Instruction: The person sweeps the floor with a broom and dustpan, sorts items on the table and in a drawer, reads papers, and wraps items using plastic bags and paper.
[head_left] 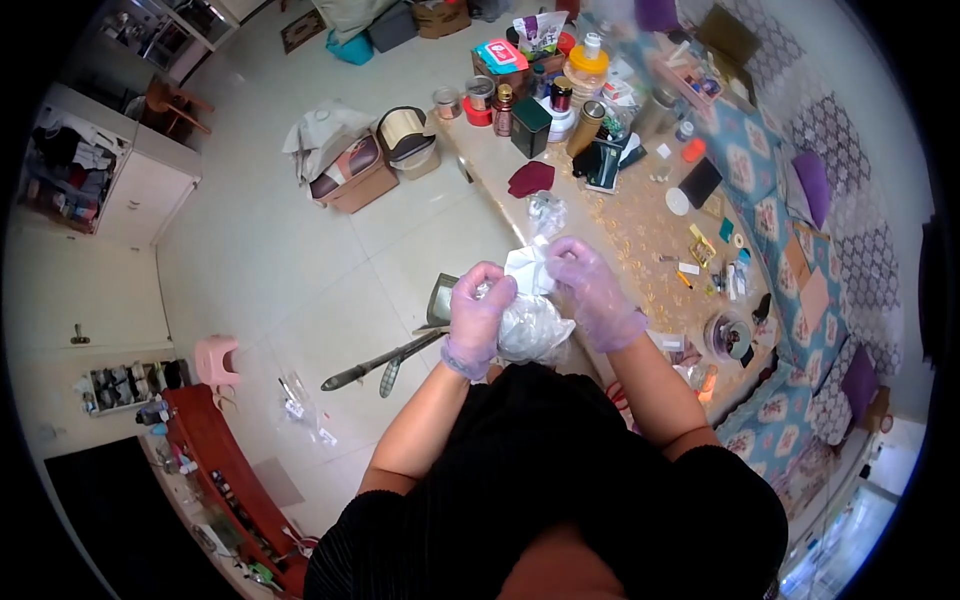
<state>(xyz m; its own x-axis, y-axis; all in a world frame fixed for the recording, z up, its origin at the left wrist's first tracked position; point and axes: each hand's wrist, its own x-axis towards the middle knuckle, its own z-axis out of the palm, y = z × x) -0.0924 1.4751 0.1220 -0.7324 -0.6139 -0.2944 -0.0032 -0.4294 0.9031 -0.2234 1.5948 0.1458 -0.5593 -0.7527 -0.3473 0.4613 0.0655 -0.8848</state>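
Both my hands wear thin, translucent purple gloves. My left hand (pixel 477 322) is closed, its fingertips pinching the left edge of a small white piece of paper (pixel 527 273). The fingers of my right hand (pixel 598 296) are closed on the paper's right side. Just below and partly behind the paper is a crumpled clear plastic bag (pixel 532 330) with whitish contents I cannot make out. It hangs close to both hands, and what supports it is hidden. Beyond the paper, a second crumpled clear plastic piece (pixel 546 213) lies at the table's edge.
The patterned table (pixel 620 235) carries a dark green tin (pixel 530 128), several jars, a maroon cloth (pixel 531 179) and small loose items. A dark folded stick-like object (pixel 385 366) is left of my left hand. Boxes (pixel 355 178) and a pink stool (pixel 216 358) stand on the floor.
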